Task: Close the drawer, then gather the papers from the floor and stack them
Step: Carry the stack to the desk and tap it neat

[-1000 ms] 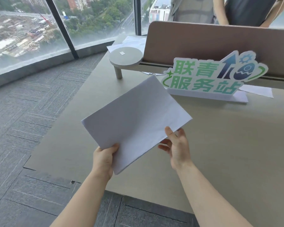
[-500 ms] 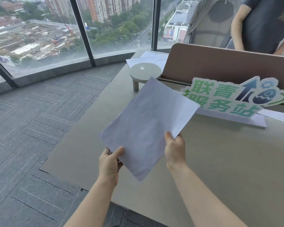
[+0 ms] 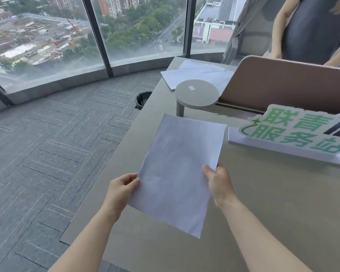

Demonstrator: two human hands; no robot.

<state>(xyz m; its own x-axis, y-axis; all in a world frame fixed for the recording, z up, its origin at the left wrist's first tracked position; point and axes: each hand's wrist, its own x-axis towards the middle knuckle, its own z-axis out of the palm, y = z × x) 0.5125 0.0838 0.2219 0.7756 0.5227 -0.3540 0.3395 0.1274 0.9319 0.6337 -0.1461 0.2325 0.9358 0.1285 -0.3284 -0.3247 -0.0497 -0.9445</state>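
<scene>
A stack of white papers (image 3: 180, 169) hangs in portrait position over the beige desk (image 3: 273, 203), held between both hands. My left hand (image 3: 121, 190) pinches its left edge with the thumb on top. On the right edge, my right hand (image 3: 219, 183) grips with the thumb across the sheet. No drawer is in view.
More white sheets (image 3: 196, 74) lie at the desk's far corner behind a round grey stand (image 3: 196, 93). A green-lettered sign (image 3: 294, 130) stands to the right before a tan divider (image 3: 283, 85). A person (image 3: 312, 26) stands behind it. Grey carpet (image 3: 47, 144) and a dark bin (image 3: 142, 99) lie left.
The papers have turned from a slanted landscape hold to upright portrait. My left hand shifted to the left edge, and my view swung left and up.
</scene>
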